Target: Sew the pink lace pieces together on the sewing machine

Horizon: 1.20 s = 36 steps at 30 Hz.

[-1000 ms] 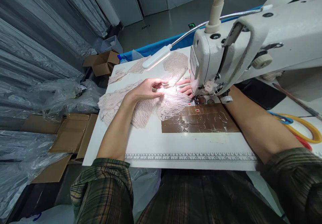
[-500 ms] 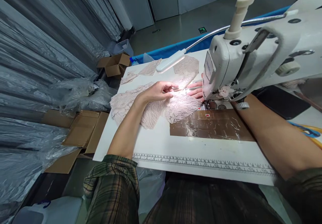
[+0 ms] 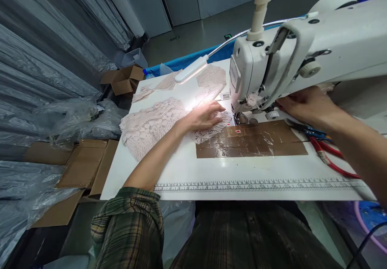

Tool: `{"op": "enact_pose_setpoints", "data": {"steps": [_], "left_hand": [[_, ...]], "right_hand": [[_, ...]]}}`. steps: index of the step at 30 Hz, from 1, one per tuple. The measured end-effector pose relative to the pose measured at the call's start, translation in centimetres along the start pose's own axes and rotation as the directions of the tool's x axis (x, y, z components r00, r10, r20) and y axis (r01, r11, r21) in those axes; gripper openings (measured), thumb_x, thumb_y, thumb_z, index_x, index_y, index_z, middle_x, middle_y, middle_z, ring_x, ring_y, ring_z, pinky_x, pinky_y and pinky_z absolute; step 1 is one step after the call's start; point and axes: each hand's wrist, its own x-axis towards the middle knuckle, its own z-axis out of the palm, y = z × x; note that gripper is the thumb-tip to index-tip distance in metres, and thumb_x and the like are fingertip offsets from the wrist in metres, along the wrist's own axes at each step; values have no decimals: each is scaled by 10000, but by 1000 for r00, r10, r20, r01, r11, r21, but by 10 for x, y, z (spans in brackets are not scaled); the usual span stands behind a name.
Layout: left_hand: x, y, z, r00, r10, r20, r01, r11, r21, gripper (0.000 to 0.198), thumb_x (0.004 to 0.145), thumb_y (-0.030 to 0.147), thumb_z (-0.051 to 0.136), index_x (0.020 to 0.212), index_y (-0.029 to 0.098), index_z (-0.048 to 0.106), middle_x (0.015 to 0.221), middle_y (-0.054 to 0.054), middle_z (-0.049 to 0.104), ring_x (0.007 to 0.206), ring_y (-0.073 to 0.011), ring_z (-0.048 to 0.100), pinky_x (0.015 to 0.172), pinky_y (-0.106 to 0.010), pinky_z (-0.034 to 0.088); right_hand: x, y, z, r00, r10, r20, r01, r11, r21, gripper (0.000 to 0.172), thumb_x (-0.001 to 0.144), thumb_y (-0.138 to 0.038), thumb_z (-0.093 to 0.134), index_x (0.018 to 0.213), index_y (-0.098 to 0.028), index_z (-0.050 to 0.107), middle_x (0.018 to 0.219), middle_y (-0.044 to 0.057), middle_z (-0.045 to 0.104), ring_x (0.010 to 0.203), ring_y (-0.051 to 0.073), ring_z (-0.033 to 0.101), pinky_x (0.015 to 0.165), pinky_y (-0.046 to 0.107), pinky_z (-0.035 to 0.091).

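My left hand (image 3: 204, 115) lies on a piece of pale pink lace (image 3: 208, 135) left of the presser foot, fingers stretched toward the needle and thumb apart. The white sewing machine (image 3: 248, 67) stands right of it, with a small pale fabric flower (image 3: 253, 99) on its head. My right hand (image 3: 311, 103) reaches under the machine arm. Its fingertips are hidden behind the machine, so what they hold, if anything, does not show. Just below that hand lie scissors with red handles (image 3: 325, 156) and a dark blue-handled tool (image 3: 313, 132).
More lace pieces (image 3: 154, 119) lie on the white table (image 3: 181, 172) at left and back. A lamp (image 3: 192, 69) lights the sewing area. Brown tape (image 3: 256, 142) covers part of the tabletop, and a printed ruler (image 3: 260, 186) runs along its front edge. Cardboard boxes (image 3: 84, 164) stand at left.
My right hand has left the lace beside the needle and moved right, under the machine arm. My left hand has opened from a pinch and moved toward the needle. The view has shifted right.
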Motion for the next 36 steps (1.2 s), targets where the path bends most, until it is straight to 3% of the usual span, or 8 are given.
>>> {"op": "enact_pose_setpoints", "data": {"steps": [5,10,16,20,24,27,33,36], "left_hand": [[9,6,15,995,-4,-97,3,1000,-11,217,978,339,543,1028,172,672,1153,-104,644,993,-189,624,845,-342,509],[13,9,17,975,-184,-125,181,983,-38,201,995,325,493,988,176,628,987,-74,646,828,-170,603,667,-299,469],[3,0,-8,956,-108,-272,193,931,309,165,959,185,465,1022,184,617,1054,-118,642,988,-243,583,852,-400,461],[4,3,-12,980,-77,-186,136,936,326,247,962,151,410,1075,188,627,1128,-109,637,1013,-224,583,854,-372,470],[8,17,-6,1000,4,29,-11,972,233,282,997,240,406,1168,152,612,1210,-124,603,904,-177,597,727,-307,463],[4,19,-8,994,-73,87,39,939,340,297,974,355,485,1140,145,615,1107,-119,620,771,-160,573,626,-303,397],[-34,-5,-21,997,-59,-50,77,784,616,362,921,457,567,689,180,564,602,-10,552,583,-148,438,679,-355,338],[-59,-17,-15,966,113,-233,85,714,695,228,961,298,527,777,181,594,647,-11,596,615,-160,492,659,-347,325]], "right_hand": [[-57,49,-33,985,-162,-61,137,947,-291,362,828,-407,516,1056,-223,728,1048,93,746,787,215,663,682,354,484],[-85,80,-34,904,-408,-130,313,838,-447,267,845,-385,482,969,-256,681,1026,135,723,965,257,679,806,394,529],[-89,92,-27,867,-493,-78,391,768,-507,230,860,-372,512,987,-268,673,996,150,698,924,281,657,775,421,529],[-89,93,-23,863,-497,-92,377,754,-537,209,878,-354,515,1007,-274,660,995,143,696,911,282,662,726,416,526],[-89,93,-23,838,-538,-87,408,725,-554,217,899,-327,513,1011,-226,668,995,159,696,906,280,658,709,406,522],[-88,95,-23,818,-570,-73,433,695,-574,223,916,-301,513,1019,-186,674,987,162,697,898,276,658,711,393,524],[-83,101,-24,735,-673,-86,512,634,-579,222,917,-288,542,966,-139,700,915,128,696,815,242,650,629,345,491],[-83,99,-24,706,-703,-90,525,604,-599,218,919,-267,544,947,-122,703,895,131,691,811,243,649,640,345,491]]}}
